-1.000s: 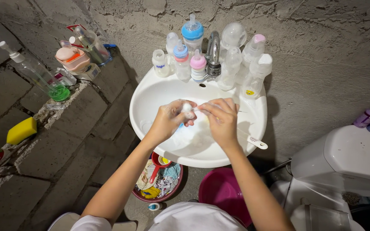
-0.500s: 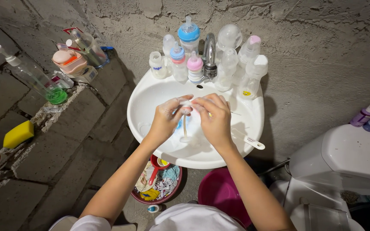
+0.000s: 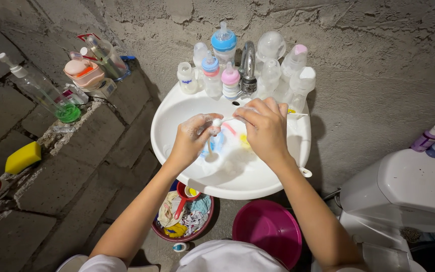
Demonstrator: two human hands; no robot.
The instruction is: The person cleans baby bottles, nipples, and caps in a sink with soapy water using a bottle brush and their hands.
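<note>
you are holding a small soapy piece over the white sink (image 3: 177, 116) with both hands.

your left hand (image 3: 193, 137) is covered in foam, its grip closing narrow around a small white piece (image 3: 217, 122) at the fingertips. your right hand (image 3: 265, 126) is pinching a thin white stick (image 3: 227, 119) that is meeting that piece, grip tight on it. both hands are hovering above the basin, just in front of the tap (image 3: 248, 65) and the row of baby bottles (image 3: 223, 45) standing on the rim. a pink basin (image 3: 268, 229) is sitting on the floor below.

White sink (image 3: 177, 118), yellow sponge (image 3: 23, 156) (magenta basin (image 3: 265, 229) below).
</note>
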